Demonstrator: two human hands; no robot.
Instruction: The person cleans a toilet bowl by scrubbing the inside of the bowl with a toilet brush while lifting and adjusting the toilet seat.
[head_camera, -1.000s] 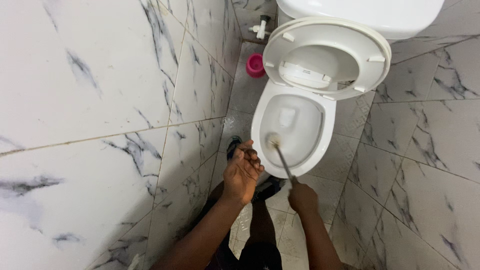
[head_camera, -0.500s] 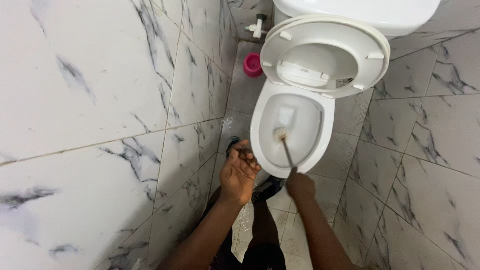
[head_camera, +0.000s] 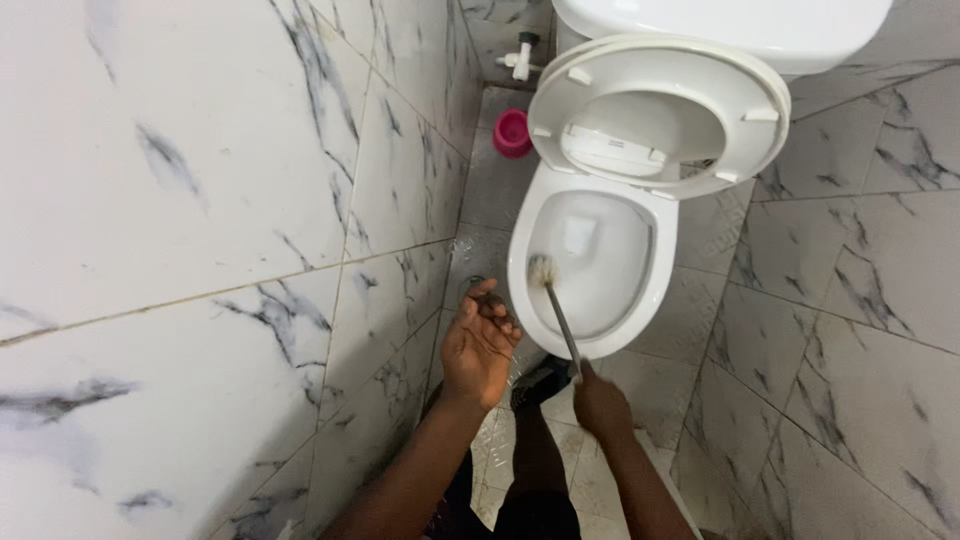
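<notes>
Brush: toilet brush (head_camera: 545, 275) head at the toilet bowl (head_camera: 640, 325) left rim (seat up).
Right hand (head_camera: 600, 403): grip closed on brush handle.
Left hand (head_camera: 478, 345): grip loose, empty.

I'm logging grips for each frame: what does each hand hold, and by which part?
The right hand grips a toilet brush by the near end of its handle; the bristle head is inside the toilet bowl. The left hand holds nothing, fingers loosely curled.

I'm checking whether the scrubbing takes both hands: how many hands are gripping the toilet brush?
1. The right hand grips the handle end of the toilet brush, whose head sits inside the toilet bowl. The left hand hangs free beside the bowl's near left rim, holding nothing visible.
</notes>
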